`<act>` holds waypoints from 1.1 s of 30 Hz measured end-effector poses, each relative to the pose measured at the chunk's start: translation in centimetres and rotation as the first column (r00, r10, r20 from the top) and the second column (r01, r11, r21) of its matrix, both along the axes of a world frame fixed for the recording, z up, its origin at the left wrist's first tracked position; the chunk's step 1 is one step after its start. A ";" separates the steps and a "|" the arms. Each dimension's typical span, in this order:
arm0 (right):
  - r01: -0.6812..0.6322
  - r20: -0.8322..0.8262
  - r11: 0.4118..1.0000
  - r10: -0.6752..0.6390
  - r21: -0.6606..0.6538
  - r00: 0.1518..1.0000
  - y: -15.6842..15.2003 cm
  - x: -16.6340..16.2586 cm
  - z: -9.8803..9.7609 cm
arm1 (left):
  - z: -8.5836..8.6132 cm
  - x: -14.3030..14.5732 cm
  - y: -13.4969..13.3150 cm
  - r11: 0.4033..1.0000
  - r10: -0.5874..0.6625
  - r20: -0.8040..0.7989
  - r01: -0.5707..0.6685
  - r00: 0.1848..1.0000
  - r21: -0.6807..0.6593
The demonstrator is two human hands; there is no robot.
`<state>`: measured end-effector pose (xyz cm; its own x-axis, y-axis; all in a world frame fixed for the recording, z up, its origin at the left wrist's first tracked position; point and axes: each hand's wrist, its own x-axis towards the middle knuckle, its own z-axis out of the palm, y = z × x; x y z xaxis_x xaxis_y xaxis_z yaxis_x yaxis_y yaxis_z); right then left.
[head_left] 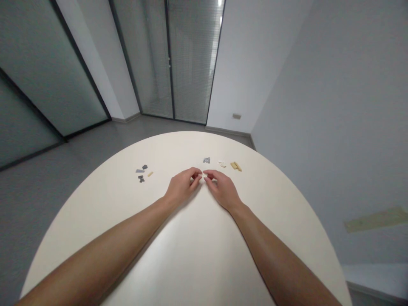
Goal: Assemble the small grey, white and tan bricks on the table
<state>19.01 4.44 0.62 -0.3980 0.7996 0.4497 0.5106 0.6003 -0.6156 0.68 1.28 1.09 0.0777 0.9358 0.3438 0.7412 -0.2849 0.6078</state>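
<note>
Over the middle of the round white table, my left hand (185,182) and my right hand (222,186) meet with their fingertips nearly touching. Both are closed in a pinch on a tiny white piece (204,174), mostly covered by the fingers; its exact kind is too small to make out. Just beyond the hands lie small grey pieces (207,160) and a few white pieces (222,164). Tan pieces (236,166) rest to the right of these, the nearest group to my right hand's far side.
Left of my hands are dark grey pieces (141,179), a dark piece (145,167), a grey flat piece (140,171) and a tan strip (150,174). The table (197,255) has a curved far edge. Glass doors (191,63) and walls stand behind it.
</note>
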 end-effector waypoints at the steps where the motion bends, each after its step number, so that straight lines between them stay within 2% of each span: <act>1: 0.003 -0.003 1.000 -0.003 0.003 1.000 0.0 0.0 0.0 | 0.0 0.0 0.0 1.000 0.000 -0.002 0.000 1.000 -0.003; 11: 0.024 -0.048 1.000 -0.024 -0.005 0.999 -0.1 0.0 0.0 | 0.1 0.1 -0.1 1.000 0.004 0.007 -0.004 1.000 0.001; 33: 0.051 -0.031 0.998 -0.051 -0.024 0.998 0.1 0.1 -0.1 | -0.2 0.0 0.1 1.000 0.002 0.006 -0.003 1.000 0.012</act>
<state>19.08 4.55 0.52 -0.3420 0.8289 0.4427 0.5201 0.5594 -0.6455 0.69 1.39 0.90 0.0733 0.9318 0.3556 0.7382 -0.2904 0.6088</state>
